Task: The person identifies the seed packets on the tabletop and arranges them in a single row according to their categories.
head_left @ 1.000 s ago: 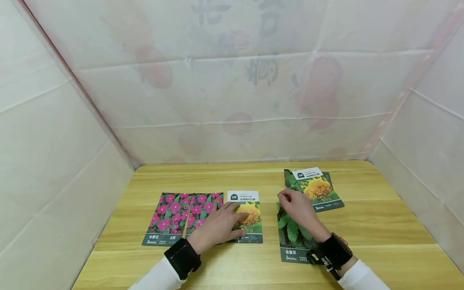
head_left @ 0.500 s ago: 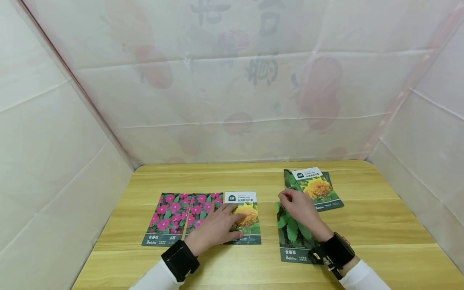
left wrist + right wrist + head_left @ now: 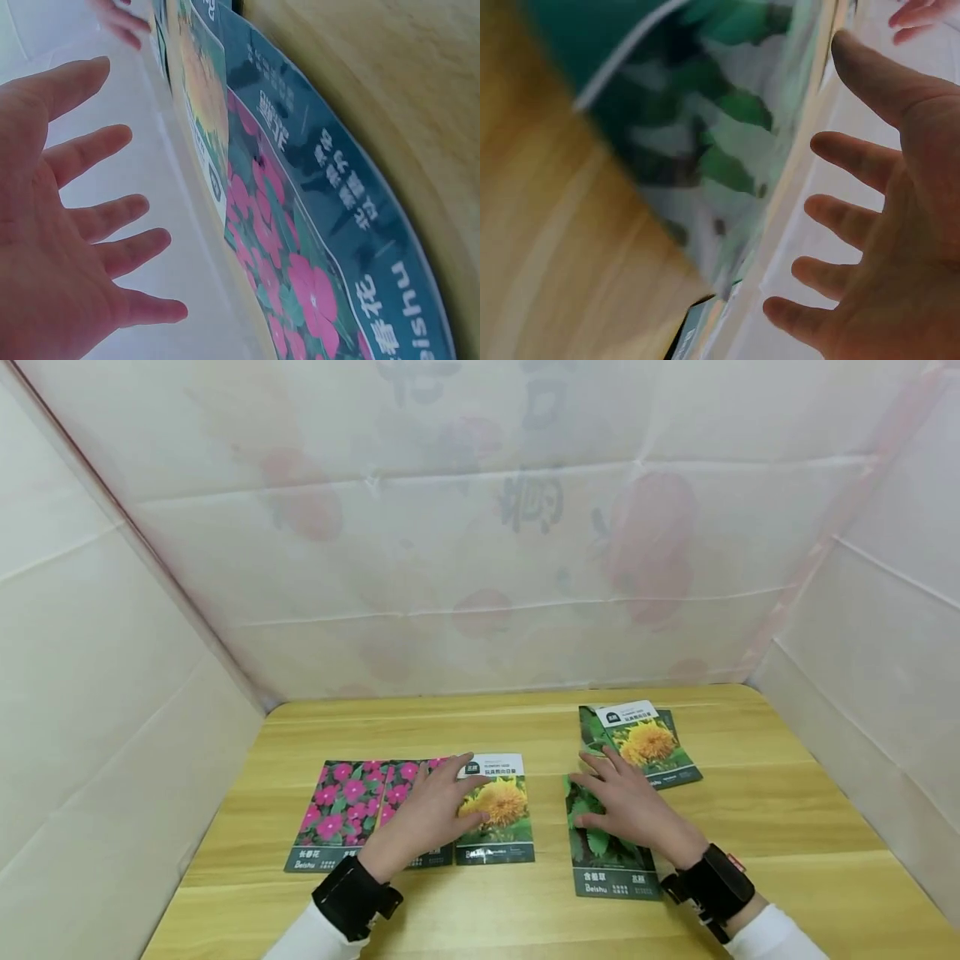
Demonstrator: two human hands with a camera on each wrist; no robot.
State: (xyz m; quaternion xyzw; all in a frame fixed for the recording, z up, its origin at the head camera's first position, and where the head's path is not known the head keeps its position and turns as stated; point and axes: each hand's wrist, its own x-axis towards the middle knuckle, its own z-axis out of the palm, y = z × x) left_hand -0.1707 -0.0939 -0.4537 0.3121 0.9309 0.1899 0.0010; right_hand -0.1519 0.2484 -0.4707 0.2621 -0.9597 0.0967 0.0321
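My left hand (image 3: 431, 806) hovers with spread fingers over a pink-flower seed packet (image 3: 397, 793) and the yellow sunflower seed packet (image 3: 498, 814) beside it. In the left wrist view its fingers (image 3: 112, 210) are apart from the packets and hold nothing. My right hand (image 3: 637, 802), fingers also spread, is above a green-leaf seed packet (image 3: 611, 868). The right wrist view shows air between its fingers (image 3: 840, 217) and that packet. Another pink-flower packet (image 3: 341, 806) lies at the far left of the row.
Behind the right hand, a second sunflower packet (image 3: 648, 743) lies askew over another green-leaf packet (image 3: 590, 727) and a further dark one. The wooden table (image 3: 450, 727) is enclosed by pale fabric walls (image 3: 420, 543) at the back and sides.
The right hand has uncurled its fingers and spread them. The left hand has lifted off the sunflower packet, which slid slightly left against the pink-flower packet. The head view has shifted a little.
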